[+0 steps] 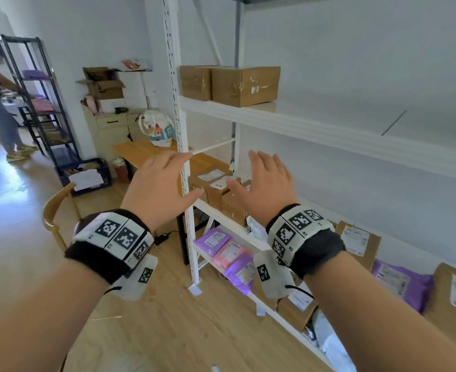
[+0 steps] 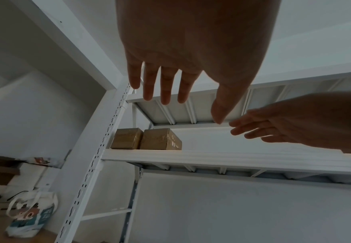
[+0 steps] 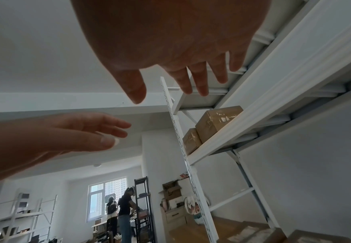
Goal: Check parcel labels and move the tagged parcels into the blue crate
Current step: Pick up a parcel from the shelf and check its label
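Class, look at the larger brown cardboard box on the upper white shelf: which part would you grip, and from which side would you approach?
Probably the two short end faces of the larger brown cardboard box, approached from the open shelf front. Its left end abuts the smaller brown box, so slide it forward first. Both the left hand and the right hand are open and free.

Shelving rack [image 1: 329, 135]: white painted metal, matt, with a perforated upright. Upper-shelf boxes [image 1: 244, 84]: brown corrugated cardboard under glossy clear tape; lower parcels: cardboard cartons [image 1: 219, 189] with white paper labels and purple and pink mailer bags [image 1: 227, 251] of smooth plastic film. Floor [image 1: 168, 331]: light wood-look planks with a slight sheen; blue crate [image 1: 87, 175], far left: moulded plastic.
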Demonstrator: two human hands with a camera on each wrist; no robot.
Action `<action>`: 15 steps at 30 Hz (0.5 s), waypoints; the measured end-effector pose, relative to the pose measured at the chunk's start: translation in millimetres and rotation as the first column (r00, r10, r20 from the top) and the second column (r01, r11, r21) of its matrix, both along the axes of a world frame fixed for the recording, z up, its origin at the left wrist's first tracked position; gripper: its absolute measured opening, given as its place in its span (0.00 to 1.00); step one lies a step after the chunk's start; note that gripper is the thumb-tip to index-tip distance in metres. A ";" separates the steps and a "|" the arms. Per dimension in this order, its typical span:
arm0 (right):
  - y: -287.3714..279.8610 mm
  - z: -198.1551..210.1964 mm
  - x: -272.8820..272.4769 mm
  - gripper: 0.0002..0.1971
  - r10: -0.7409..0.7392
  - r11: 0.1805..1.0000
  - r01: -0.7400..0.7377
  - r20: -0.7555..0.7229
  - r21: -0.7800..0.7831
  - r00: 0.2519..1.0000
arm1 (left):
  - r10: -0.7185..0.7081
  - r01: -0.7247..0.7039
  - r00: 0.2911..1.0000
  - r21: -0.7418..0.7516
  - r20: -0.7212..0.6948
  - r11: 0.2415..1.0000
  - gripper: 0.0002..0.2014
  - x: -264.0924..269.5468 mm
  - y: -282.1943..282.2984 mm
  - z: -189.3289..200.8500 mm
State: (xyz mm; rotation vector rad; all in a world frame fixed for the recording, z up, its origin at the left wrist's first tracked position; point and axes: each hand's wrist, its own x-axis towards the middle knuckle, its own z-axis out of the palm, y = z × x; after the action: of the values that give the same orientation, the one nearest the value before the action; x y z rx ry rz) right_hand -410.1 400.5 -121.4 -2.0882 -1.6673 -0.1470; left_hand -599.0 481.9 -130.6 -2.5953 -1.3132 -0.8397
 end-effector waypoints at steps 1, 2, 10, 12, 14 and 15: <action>13.3 2.5 1.5 0.38 -0.003 1.000 0.003 0.000 0.012 1.000 | -0.002 0.003 1.000 0.017 -0.001 1.000 0.37 2.3 12.7 1.9; 26.8 5.5 3.0 0.38 -0.002 1.000 0.002 -0.003 0.024 1.000 | 0.000 0.000 1.000 0.033 0.001 0.999 0.37 4.1 26.6 4.1; 132.5 31.3 15.6 0.38 0.032 0.993 -0.030 -0.013 0.111 0.999 | 0.038 -0.040 0.999 0.072 0.028 0.997 0.38 15.7 126.7 28.8; 150.8 33.6 21.0 0.39 0.027 0.992 -0.027 0.000 0.122 1.000 | 0.037 -0.040 0.999 0.075 0.040 0.996 0.37 20.5 145.2 29.5; 163.8 33.5 26.5 0.39 0.014 0.993 -0.014 -0.004 0.121 1.000 | 0.015 -0.018 0.999 0.063 0.037 0.998 0.37 28.5 161.4 29.2; 169.1 32.9 30.0 0.39 0.004 0.993 -0.003 -0.011 0.118 1.000 | -0.001 -0.001 0.999 0.061 0.034 0.998 0.37 33.9 169.7 29.5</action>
State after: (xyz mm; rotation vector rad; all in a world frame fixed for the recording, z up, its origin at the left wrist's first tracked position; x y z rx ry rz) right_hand -380.1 569.6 -88.6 -1.9950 -1.6158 -0.2269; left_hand -565.1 651.6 -101.1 -2.5448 -1.2754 -0.9131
